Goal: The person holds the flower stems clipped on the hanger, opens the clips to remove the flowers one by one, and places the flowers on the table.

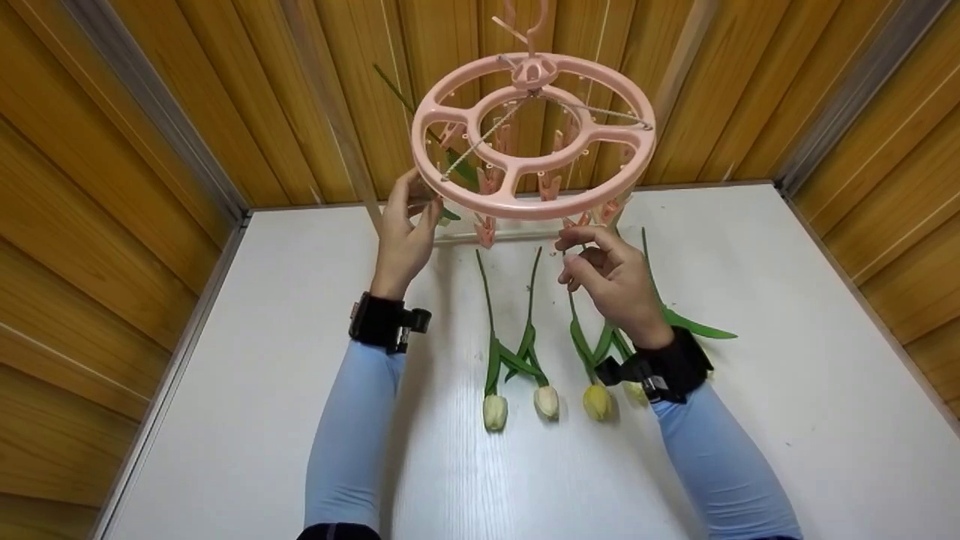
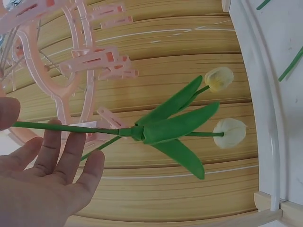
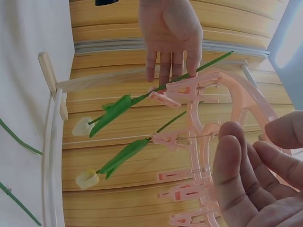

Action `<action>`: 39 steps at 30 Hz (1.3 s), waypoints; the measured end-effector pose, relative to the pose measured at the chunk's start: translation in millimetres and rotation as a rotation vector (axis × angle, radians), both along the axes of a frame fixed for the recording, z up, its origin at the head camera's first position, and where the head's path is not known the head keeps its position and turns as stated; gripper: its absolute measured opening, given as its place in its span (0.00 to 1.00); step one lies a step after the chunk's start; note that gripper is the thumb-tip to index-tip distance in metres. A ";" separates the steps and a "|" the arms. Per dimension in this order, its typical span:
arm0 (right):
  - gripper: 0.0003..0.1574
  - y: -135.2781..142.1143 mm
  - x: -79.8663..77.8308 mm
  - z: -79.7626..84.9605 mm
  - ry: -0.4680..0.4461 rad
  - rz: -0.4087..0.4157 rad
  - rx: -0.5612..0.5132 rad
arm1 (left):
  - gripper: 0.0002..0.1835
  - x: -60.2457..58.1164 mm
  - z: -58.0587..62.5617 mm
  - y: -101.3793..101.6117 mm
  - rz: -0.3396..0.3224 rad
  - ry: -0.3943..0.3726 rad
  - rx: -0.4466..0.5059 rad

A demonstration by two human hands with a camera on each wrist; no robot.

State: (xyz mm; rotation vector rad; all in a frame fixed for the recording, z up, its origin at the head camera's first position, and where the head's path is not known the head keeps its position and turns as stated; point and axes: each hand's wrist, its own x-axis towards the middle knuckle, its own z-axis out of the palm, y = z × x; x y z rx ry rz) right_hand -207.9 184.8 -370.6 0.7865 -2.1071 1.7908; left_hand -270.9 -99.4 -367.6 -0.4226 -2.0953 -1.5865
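A pink round hanging rack [image 1: 536, 210] with small clips hangs above the table. One tulip [image 3: 111, 116] hangs head down, its stem caught at a pink clip [image 3: 182, 89]. My left hand [image 1: 407, 240] is at the rack's left side, its straightened fingers touching this tulip's stem [image 2: 71, 127]. A second tulip [image 3: 124, 157] hangs head down from a neighbouring clip [image 3: 165, 138]. At the rack's front right, my right hand [image 1: 616, 281] is raised with loosely bent fingers and nothing between them. Both hanging blooms are pale, with green leaves.
Several tulips lie on the white table [image 1: 247, 390], among them a white one [image 1: 495, 412] and a yellow one [image 1: 597, 402]. A wooden stand [image 1: 330, 105] with a white crossbar [image 1: 502, 237] rises behind the rack. Wood-look panels [image 1: 67, 225] enclose the back and sides.
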 end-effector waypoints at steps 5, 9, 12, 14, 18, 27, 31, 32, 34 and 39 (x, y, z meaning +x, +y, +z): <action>0.18 0.3 -3.1 1.6 -0.009 -0.009 -0.019 | 0.24 6.1 -1.3 2.6 0.008 0.040 -0.029; 0.18 -0.5 -4.7 2.6 -0.018 -0.014 -0.015 | 0.23 12.2 -1.7 5.8 0.031 0.075 -0.066; 0.19 -3.2 -6.0 1.9 -0.026 -0.021 -0.011 | 0.23 18.3 -1.1 8.9 0.032 0.093 -0.077; 0.19 -5.2 -6.5 0.9 -0.026 -0.023 -0.005 | 0.23 22.7 -0.4 11.2 0.018 0.099 -0.068; 0.20 -9.3 -9.1 -0.5 -0.018 -0.006 0.010 | 0.24 31.3 1.9 15.9 -0.013 0.091 -0.042; 0.18 -21.6 -20.4 -8.6 -0.010 0.026 0.054 | 0.26 48.1 5.7 27.5 -0.055 0.133 -0.048; 0.13 -29.3 -23.3 -15.4 -0.050 0.038 0.093 | 0.26 55.3 5.2 33.1 -0.080 0.124 -0.059; 0.12 -31.3 -23.9 -17.2 -0.056 0.040 0.106 | 0.26 57.0 5.0 34.6 -0.089 0.120 -0.058; 0.13 -34.8 -24.5 -21.0 -0.066 0.042 0.143 | 0.27 60.1 4.3 37.6 -0.108 0.111 -0.048; 0.21 -45.2 -26.5 -27.9 -0.061 0.059 0.227 | 0.28 66.6 3.1 42.9 -0.147 0.092 -0.017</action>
